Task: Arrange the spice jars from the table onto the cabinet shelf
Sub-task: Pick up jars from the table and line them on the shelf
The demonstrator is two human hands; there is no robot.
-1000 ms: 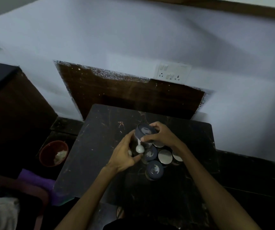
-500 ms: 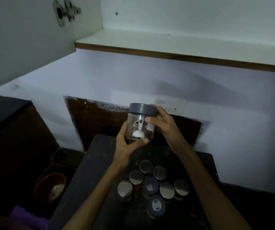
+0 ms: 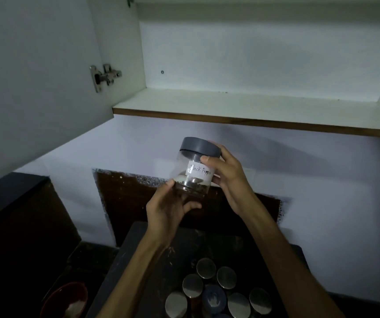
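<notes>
A clear jar (image 3: 192, 168) with a grey lid and a white label reading "Black Pepper" is held in the air below the cabinet shelf (image 3: 241, 109). My left hand (image 3: 170, 207) cups its base from below. My right hand (image 3: 228, 177) grips its right side, thumb across the label. The jar tilts slightly. Down on the dark table (image 3: 152, 260), several more spice jars (image 3: 216, 292) stand in a cluster, most with shiny metal lids and one with a dark grey lid. The white shelf has nothing on it.
The cabinet door (image 3: 37, 65) hangs open at the left, its hinge (image 3: 104, 76) showing. A dark counter (image 3: 8, 198) runs along the left. A reddish bowl (image 3: 67, 299) with something white inside sits low at the left of the table.
Both hands lifted the jar off the table cluster and raised it toward the shelf. The jar has been turned so its label now faces me. My view has tilted upward.
</notes>
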